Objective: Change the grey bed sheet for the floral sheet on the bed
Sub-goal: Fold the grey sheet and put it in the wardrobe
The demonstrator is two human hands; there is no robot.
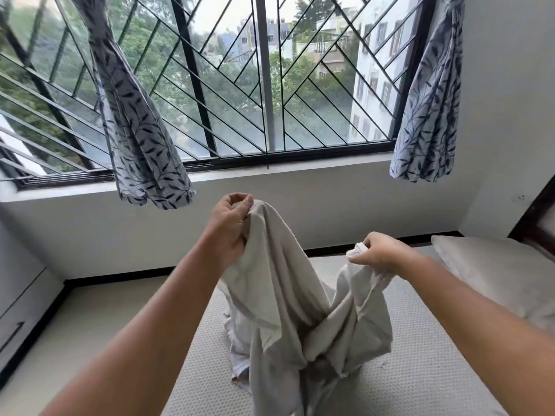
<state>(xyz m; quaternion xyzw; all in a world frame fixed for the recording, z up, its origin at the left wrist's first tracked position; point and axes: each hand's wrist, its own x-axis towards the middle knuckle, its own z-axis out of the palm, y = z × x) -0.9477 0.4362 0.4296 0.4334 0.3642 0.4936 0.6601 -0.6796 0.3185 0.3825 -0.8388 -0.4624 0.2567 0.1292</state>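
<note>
Head-worn wide-angle view, forward-down, close over bed, toward window.

Sheet bunched on mattress — pillow right, window behind, curtains either side

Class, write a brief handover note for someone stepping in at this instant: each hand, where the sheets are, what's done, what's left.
Left hand grips a raised bunch of the grey sheet; right hand pinches another part, lower.
The sheet hangs bunched between them over the bare mattress; a pillow lies at the right.
No floral sheet in view.
Done: grey sheet stripped from the visible mattress.
Left: set it aside, spread the floral sheet.
</note>
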